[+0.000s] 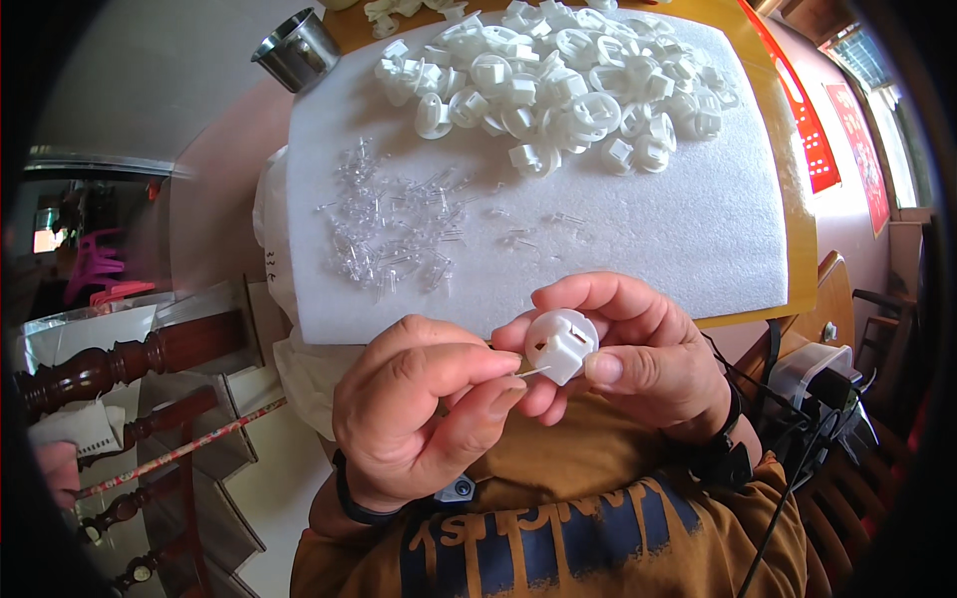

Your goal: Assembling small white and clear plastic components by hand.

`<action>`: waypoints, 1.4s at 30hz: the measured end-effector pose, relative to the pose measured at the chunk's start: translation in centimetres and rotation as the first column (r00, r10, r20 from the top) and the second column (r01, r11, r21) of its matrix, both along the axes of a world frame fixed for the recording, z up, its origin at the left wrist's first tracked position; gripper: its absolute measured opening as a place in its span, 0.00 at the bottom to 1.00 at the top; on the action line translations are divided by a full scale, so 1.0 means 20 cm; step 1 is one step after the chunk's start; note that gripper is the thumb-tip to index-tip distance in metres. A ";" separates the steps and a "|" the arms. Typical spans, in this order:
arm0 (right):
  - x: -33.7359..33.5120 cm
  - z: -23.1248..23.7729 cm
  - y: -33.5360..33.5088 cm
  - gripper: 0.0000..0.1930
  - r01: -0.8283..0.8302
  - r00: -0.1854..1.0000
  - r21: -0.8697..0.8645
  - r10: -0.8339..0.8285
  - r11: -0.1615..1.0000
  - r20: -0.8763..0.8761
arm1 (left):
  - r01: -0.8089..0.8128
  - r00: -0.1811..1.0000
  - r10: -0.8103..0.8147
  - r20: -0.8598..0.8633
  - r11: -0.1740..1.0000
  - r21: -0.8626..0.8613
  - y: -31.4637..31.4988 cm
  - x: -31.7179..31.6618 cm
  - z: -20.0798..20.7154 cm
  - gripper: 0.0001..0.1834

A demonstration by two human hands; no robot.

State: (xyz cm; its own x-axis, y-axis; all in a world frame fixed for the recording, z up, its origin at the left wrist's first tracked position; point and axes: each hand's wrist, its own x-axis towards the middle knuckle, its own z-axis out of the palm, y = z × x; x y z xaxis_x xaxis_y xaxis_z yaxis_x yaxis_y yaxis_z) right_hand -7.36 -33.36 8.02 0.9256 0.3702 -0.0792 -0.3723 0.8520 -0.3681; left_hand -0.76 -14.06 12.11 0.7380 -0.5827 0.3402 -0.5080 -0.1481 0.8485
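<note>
Right hand, fingers closed round a white round plastic clip, held above the lap, near the foam sheet. Left hand, fingers pinched on a thin clear pin, tip touching the clip. More clips and clear pins heaped on the sheet; steel cup beside.

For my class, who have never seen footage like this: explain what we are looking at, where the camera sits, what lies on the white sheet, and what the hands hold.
There is no machine here: a person works with bare hands. The camera is worn on the person's head and looks down, so straight edges bend near the rim. On the white foam sheet lie a pile of white plastic parts and a scatter of small clear pins. A metal cup stands at the sheet's corner. The right hand holds one round white plastic part. The left hand pinches a thin pin against it.
</note>
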 end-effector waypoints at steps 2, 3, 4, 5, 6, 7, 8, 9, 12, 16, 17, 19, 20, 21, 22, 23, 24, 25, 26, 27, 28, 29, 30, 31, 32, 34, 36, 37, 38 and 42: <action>0.00 -0.02 -0.01 0.22 -0.021 0.999 -0.014 0.022 1.000 0.033 | -0.009 1.000 0.008 0.015 1.000 0.018 0.00 0.00 0.00 0.08; 0.00 -0.01 -0.01 0.22 -0.022 0.999 -0.012 0.023 1.000 0.033 | -0.016 1.000 0.016 0.026 1.000 0.020 0.00 0.00 0.00 0.08; 0.00 -0.01 -0.01 0.22 -0.033 0.999 -0.021 0.033 0.999 0.027 | -0.024 0.999 0.023 0.037 0.999 0.021 0.00 0.00 0.00 0.08; 0.00 -0.01 -0.01 0.21 -0.041 0.999 -0.032 0.042 0.999 0.019 | -0.024 0.999 0.023 0.036 0.999 0.022 0.00 0.00 0.00 0.08; 0.00 -0.01 -0.01 0.21 -0.041 0.999 -0.031 0.041 0.999 0.018 | -0.027 0.999 0.026 0.039 0.999 0.027 -0.01 0.01 0.00 0.08; 0.00 -0.02 -0.01 0.21 -0.024 0.999 -0.032 0.026 0.999 0.037 | -0.031 0.999 0.030 0.041 0.999 0.033 -0.01 0.01 0.00 0.08; 0.00 -0.02 0.00 0.20 -0.009 0.998 -0.032 0.010 0.999 0.056 | -0.031 0.999 0.030 0.040 0.999 0.034 -0.01 0.01 0.00 0.08; 0.00 -0.02 0.00 0.20 -0.009 0.998 -0.031 0.010 0.999 0.055 | -0.032 0.998 0.030 0.047 0.998 0.046 -0.01 0.01 0.00 0.08; 0.01 -0.02 0.01 0.17 0.011 1.000 0.066 -0.010 0.998 -0.007 | -0.025 0.998 0.022 0.051 0.998 0.054 -0.02 0.01 0.00 0.08; 0.02 -0.04 0.02 0.13 0.021 1.000 0.054 -0.021 0.998 0.006 | -0.058 0.997 0.053 0.055 0.995 0.079 -0.03 0.00 0.00 0.04; 0.02 -0.05 0.02 0.12 0.023 1.000 0.025 -0.024 0.999 0.015 | -0.058 0.997 0.053 0.054 0.995 0.080 -0.03 0.00 0.00 0.04; 0.03 -0.06 0.02 0.13 0.036 0.999 0.001 -0.036 0.999 0.040 | -0.067 0.996 0.061 0.069 0.994 0.087 -0.04 0.01 0.00 0.04; 0.03 -0.07 0.02 0.15 0.051 0.997 -0.025 -0.050 0.998 0.064 | -0.065 0.996 0.060 0.066 0.994 0.086 -0.04 0.02 -0.01 0.04; 0.03 -0.07 0.01 0.15 0.053 0.997 -0.025 -0.051 0.998 0.062 | -0.060 0.995 0.052 0.088 0.994 0.096 -0.04 0.03 -0.02 0.04; 0.03 -0.05 0.01 0.16 0.037 0.999 -0.023 -0.037 0.999 0.019 | -0.056 0.993 0.044 0.110 0.993 0.105 -0.04 0.03 -0.02 0.04; 0.03 -0.04 0.00 0.17 0.021 0.999 -0.020 -0.022 1.000 -0.024 | -0.055 0.993 0.044 0.109 0.993 0.105 -0.04 0.04 -0.02 0.04; 0.03 -0.04 0.00 0.17 0.022 0.999 -0.020 -0.022 1.000 -0.024 | -0.060 0.993 0.048 0.104 0.991 0.117 -0.05 0.04 -0.02 0.04; 0.03 -0.05 0.00 0.18 0.017 1.000 -0.048 -0.017 0.999 -0.008 | -0.065 0.994 0.052 0.099 0.990 0.128 -0.05 0.04 -0.02 0.04; 0.03 -0.05 0.00 0.18 0.012 1.000 -0.076 -0.012 0.997 0.008 | -0.064 0.994 0.052 0.099 0.990 0.128 -0.05 0.04 -0.02 0.04; 0.03 -0.05 0.00 0.18 0.013 1.000 -0.076 -0.012 0.997 0.008 | -0.063 0.994 0.051 0.098 0.991 0.119 -0.05 0.04 -0.02 0.04; 0.03 -0.05 0.01 0.17 0.031 0.999 -0.045 -0.031 0.998 -0.008 | -0.062 0.994 0.051 0.096 0.992 0.111 -0.05 0.04 -0.03 0.04; 0.03 -0.04 0.02 0.16 0.049 0.998 -0.015 -0.049 0.999 -0.026 | -0.062 0.994 0.052 0.096 0.992 0.111 -0.05 0.04 -0.03 0.04; 0.04 -0.04 0.02 0.16 0.049 0.998 -0.014 -0.049 0.999 -0.026 | -0.064 0.994 0.053 0.100 0.992 0.107 -0.05 0.04 -0.03 0.04; 0.04 -0.03 0.02 0.16 0.045 0.998 -0.013 -0.045 0.999 -0.038 | -0.066 0.993 0.055 0.103 0.992 0.103 -0.05 0.04 -0.03 0.04; 0.05 -0.03 0.02 0.15 0.041 0.998 -0.012 -0.041 0.999 -0.050 | -0.067 0.993 0.056 0.103 0.992 0.103 -0.05 0.04 -0.02 0.04; 0.05 -0.04 0.03 0.14 0.044 0.998 -0.006 -0.044 0.999 -0.033 | -0.067 0.988 0.048 0.149 0.990 0.126 -0.04 0.04 -0.02 0.04; 0.05 -0.05 0.03 0.14 0.049 0.999 0.001 -0.048 0.999 -0.016 | -0.063 0.987 0.043 0.156 0.991 0.122 -0.05 0.04 -0.01 0.06; 0.04 -0.05 0.03 0.14 0.059 0.998 -0.002 -0.059 0.998 -0.015 | -0.058 0.986 0.038 0.163 0.991 0.117 -0.05 0.03 0.00 0.08; 0.04 -0.06 0.03 0.14 0.070 0.997 -0.006 -0.070 0.998 -0.014 | -0.056 0.986 0.037 0.162 0.991 0.118 -0.05 0.03 -0.01 0.08; 0.04 -0.06 0.03 0.14 0.074 0.997 -0.004 -0.074 0.997 -0.001 | -0.070 0.989 0.053 0.140 0.991 0.117 -0.05 0.02 -0.02 0.09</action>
State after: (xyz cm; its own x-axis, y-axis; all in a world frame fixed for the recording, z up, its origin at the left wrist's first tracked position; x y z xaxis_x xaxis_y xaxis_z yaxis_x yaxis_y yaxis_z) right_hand -6.62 -32.76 6.76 0.9505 0.2999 -0.0815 -0.3082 0.8759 -0.3712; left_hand -0.42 -15.11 11.69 0.7249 -0.5811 0.3699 -0.6048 -0.2801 0.7455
